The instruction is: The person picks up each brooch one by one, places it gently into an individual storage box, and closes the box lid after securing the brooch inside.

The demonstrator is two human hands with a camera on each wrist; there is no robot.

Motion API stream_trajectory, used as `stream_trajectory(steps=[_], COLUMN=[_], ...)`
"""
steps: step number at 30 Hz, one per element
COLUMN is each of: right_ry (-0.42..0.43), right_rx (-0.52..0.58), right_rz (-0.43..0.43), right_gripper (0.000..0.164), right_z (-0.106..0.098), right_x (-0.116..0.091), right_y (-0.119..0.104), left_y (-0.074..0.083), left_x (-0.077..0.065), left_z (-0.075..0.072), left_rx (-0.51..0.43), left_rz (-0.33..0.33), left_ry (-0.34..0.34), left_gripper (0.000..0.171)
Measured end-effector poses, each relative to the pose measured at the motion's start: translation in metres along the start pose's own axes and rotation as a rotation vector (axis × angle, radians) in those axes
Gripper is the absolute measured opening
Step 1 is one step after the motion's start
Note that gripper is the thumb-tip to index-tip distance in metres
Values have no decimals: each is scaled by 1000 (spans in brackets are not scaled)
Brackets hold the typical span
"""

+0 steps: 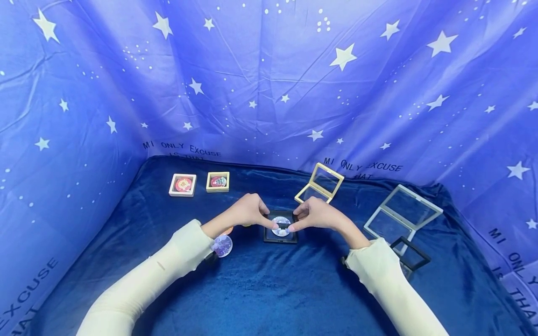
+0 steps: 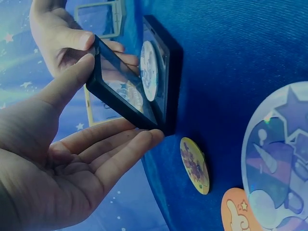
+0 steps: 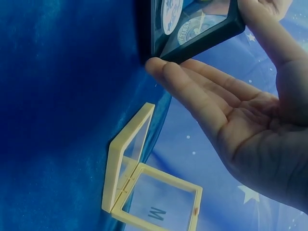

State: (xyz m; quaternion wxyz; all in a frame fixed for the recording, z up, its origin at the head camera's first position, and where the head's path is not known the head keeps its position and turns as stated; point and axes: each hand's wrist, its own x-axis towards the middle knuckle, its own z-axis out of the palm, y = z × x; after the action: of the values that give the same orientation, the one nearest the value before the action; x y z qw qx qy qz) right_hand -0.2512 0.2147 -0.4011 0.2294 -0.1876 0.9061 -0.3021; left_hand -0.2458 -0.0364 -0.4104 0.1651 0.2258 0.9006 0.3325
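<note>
A black hinged display case [image 1: 280, 240] with clear film windows stands partly open on the blue cloth, in front of the person. Inside it, on the lower film, lies a round printed badge [image 2: 149, 71]. The left hand [image 1: 249, 211] holds the case lid on one side, its thumb at the lid's free edge and its fingertips by the hinge end. On the other side the right hand [image 1: 322, 215] grips the same lid likewise, thumb on the rim [image 3: 236, 21] and fingers near the hinge. Both thumbs come close together over the badge in the head view.
Left of the case lie a purple badge [image 1: 222, 246], an orange badge [image 2: 236, 209] and a yellow-edged badge [image 2: 195, 166]. Two filled cases [image 1: 182, 185] sit at the back left. An open cream case [image 1: 320, 183], a white one [image 1: 414, 205] and another black one [image 1: 414, 254] stand rightward.
</note>
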Motion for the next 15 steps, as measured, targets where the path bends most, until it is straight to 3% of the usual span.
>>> stream_trajectory(steps=[8, 15], right_ry=[58, 99], right_rx=[-68, -119], right_rz=[18, 32], right_gripper=[62, 61], right_z=[9, 16], right_x=[-1, -3], right_y=[-8, -14], left_y=[-2, 1], left_x=[1, -1], left_z=[8, 12], left_rx=[93, 132], left_rz=[102, 105], left_ry=[43, 61], left_gripper=[34, 33])
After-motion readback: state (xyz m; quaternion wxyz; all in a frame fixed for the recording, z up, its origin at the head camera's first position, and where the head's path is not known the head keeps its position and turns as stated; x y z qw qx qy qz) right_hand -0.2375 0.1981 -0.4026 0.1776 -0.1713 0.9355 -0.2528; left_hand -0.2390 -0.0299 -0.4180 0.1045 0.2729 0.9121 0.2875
